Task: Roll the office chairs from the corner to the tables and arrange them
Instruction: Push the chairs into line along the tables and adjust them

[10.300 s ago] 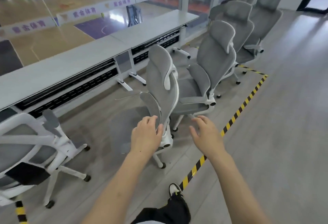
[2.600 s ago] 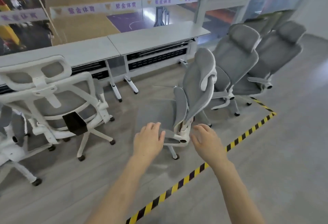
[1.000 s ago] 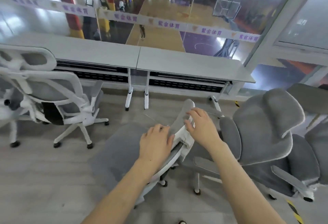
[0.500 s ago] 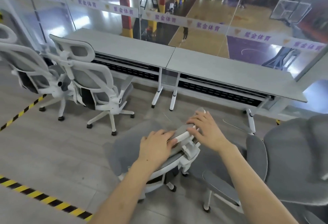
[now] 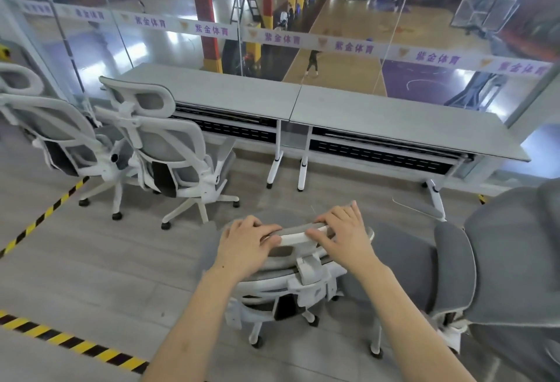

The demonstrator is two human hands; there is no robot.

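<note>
Both hands grip the headrest of a grey office chair facing two tables.

The left hand [image 5: 247, 243] and right hand [image 5: 344, 234] curl their fingers [image 5: 321, 221] over the top edge of the headrest [image 5: 298, 236] of the office chair [image 5: 291, 283], which stands on the floor [image 5: 91, 275] near the tables [image 5: 394, 122]. Two more chairs [image 5: 172, 151] stand at the left end of the tables, near a black-and-yellow floor tape [image 5: 39, 219]. Another grey chair [image 5: 497, 260] stands just beside the held one on the right. A glass wall [image 5: 303, 18] rises behind the tables.
</note>
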